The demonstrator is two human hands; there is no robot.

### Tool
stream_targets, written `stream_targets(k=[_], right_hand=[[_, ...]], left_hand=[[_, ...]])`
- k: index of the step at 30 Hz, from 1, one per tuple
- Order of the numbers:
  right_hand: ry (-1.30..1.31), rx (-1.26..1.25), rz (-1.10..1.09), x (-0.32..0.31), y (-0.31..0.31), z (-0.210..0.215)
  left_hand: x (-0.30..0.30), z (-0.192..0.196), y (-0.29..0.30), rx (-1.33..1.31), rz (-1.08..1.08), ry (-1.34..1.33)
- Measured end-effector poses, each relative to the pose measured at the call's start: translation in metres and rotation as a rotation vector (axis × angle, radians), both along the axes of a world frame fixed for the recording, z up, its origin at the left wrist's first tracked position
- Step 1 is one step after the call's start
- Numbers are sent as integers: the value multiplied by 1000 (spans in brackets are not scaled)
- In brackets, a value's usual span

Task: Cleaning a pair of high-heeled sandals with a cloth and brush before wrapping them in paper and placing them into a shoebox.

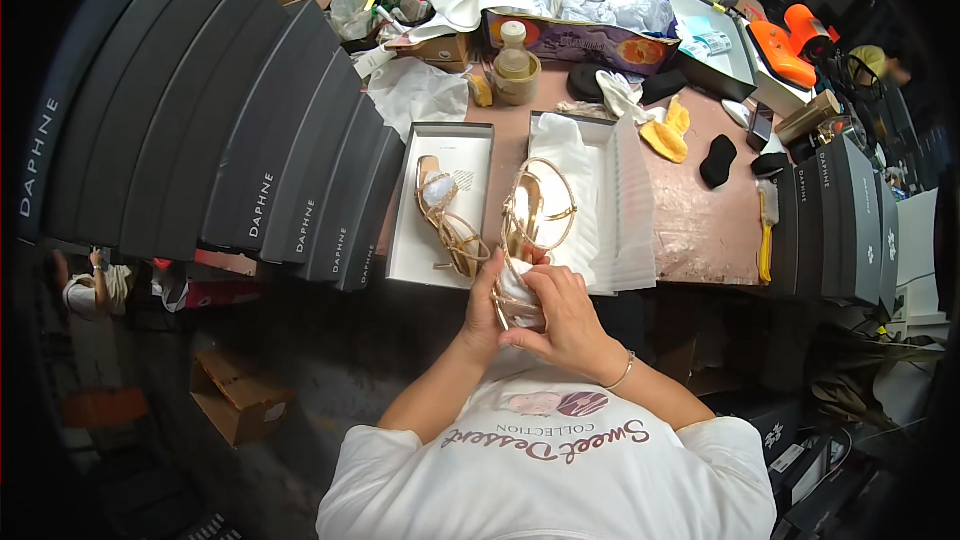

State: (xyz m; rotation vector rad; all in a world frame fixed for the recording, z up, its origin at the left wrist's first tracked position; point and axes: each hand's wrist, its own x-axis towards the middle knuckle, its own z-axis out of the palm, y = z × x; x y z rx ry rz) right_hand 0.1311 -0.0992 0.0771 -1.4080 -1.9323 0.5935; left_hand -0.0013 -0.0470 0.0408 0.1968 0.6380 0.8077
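Observation:
Both my hands are closed on a gold strappy sandal [524, 210], held upright in front of me over the table's front edge. My left hand [484, 305] grips its side, and my right hand [567, 312] presses at white paper stuffing [514, 292] in its lower end. The matching sandal [449, 220] lies in a shallow white-lined shoe box part [410, 240] to the left, with a wad of white paper among its straps. Right of the held sandal, another box part [600, 125] is lined with white tissue [571, 155] and a translucent wrapping sheet [628, 200].
Stacked dark grey shoe boxes [250, 130] wall off the left; more boxes [835, 210] stand at right. Behind are a bottle in a cup [514, 75], a carton of crumpled paper [590, 45], a yellow cloth [665, 135], black pads [717, 162] and an orange tool [780, 52].

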Motion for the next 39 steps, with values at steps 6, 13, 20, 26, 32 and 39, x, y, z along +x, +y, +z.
stream_targets(k=[6, 13, 20, 26, 32, 39], right_hand=[[278, 178, -31, -23, 10, -5], [111, -150, 175, -15, 8, 2], [-417, 249, 381, 36, 18, 57], [-231, -70, 420, 92, 17, 35], [-154, -268, -516, 218, 0, -16], [-320, 54, -488, 209, 14, -14]], left_hand=[[-11, -9, -7, 75, 19, -36], [-11, -23, -19, 54, 20, 28], [-63, 15, 21, 3, -483, -48], [-28, -11, 67, 419, -779, 450], [74, -2, 81, 1950, -751, 1344], [52, -27, 117, 1746, -385, 1184]])
